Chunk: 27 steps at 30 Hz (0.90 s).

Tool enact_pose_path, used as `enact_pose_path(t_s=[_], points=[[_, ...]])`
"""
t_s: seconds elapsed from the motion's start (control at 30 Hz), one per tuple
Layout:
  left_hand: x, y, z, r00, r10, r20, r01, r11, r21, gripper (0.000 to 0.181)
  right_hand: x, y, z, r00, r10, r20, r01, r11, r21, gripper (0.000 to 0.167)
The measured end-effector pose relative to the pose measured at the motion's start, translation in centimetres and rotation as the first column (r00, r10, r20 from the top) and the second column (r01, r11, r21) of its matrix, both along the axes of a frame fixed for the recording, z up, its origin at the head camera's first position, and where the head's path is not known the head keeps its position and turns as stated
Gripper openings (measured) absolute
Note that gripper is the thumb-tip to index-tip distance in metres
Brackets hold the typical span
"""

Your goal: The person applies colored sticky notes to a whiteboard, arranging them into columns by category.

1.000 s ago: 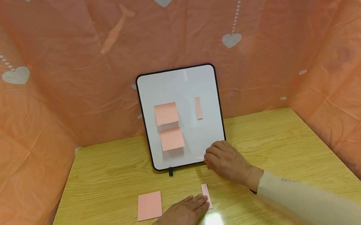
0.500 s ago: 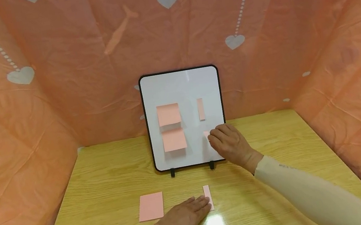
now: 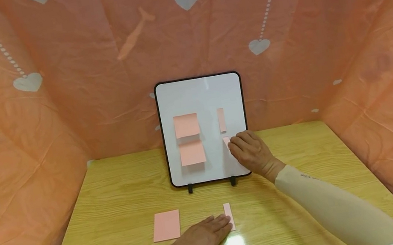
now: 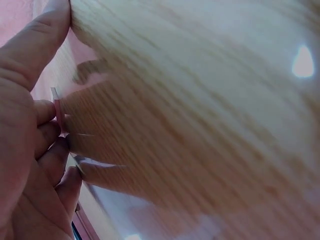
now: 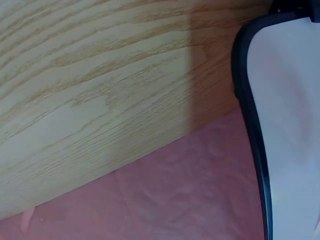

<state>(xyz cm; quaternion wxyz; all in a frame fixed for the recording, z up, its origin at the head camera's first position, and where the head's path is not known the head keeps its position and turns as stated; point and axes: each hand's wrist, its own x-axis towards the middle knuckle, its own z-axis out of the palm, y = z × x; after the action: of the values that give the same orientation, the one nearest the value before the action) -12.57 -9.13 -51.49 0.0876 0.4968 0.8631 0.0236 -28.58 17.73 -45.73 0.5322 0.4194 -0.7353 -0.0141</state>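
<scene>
My right hand (image 3: pixel 253 153) pinches a narrow pink sticky note (image 3: pixel 226 140) against the lower right part of the whiteboard (image 3: pixel 201 94); its fingers cover part of the note. Directly above is another narrow pink sticky note (image 3: pixel 221 119), stuck upright. On the table, my left hand (image 3: pixel 203 243) lies flat with fingers extended, the fingertips touching a narrow pad of sticky notes (image 3: pixel 227 210). In the left wrist view, the fingers (image 4: pixel 52 160) rest along the tabletop and the pad's edge. Only the whiteboard's dark frame (image 5: pixel 256 135) and white face appear in the right wrist view, not the hand.
Two square pink sticky notes, an upper note (image 3: pixel 186 125) and a lower note (image 3: pixel 192 153), hang on the board's left half. A square pink pad (image 3: pixel 166 226) lies left of my left hand. Black feet (image 3: pixel 190 188) support the board. Pink heart-patterned sheeting (image 3: pixel 105 90) surrounds the wooden table (image 3: pixel 121 187).
My right hand has risen from the board's bottom edge to below the upper narrow note, carrying the narrow sticky note onto the board. The left hand stays put; the view shifts slightly.
</scene>
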Motion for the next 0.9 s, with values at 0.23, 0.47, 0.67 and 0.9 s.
enact_pose_path(t_s=[0.23, 0.47, 0.67, 0.9], points=[[0.12, 0.05, 0.10, 1.000, -0.012, -0.024, 0.012, 1.000, -0.004, 0.097, -0.37, 0.31, -0.52, 1.000, 0.007, -0.008, -0.007, 1.000, 0.021, 0.010], [0.15, 0.03, 0.21, 1.000, -0.003, -0.010, 0.003, 1.000, -0.013, 0.097, -0.59, 0.33, -0.64, 1.000, 0.008, -0.013, -0.008, 0.999, 0.037, 0.013], [0.11, -0.02, 0.26, 1.000, 0.009, 0.012, -0.009, 1.000, -0.012, 0.097, -0.68, 0.17, -0.36, 1.000, 0.009, -0.012, -0.008, 0.999, 0.040, 0.013], [0.14, -0.14, 0.12, 1.000, 0.006, 0.018, -0.006, 1.000, -0.010, 0.097, -0.74, -0.14, -0.35, 1.000, 0.016, -0.018, -0.015, 0.999, 0.033, 0.014]])
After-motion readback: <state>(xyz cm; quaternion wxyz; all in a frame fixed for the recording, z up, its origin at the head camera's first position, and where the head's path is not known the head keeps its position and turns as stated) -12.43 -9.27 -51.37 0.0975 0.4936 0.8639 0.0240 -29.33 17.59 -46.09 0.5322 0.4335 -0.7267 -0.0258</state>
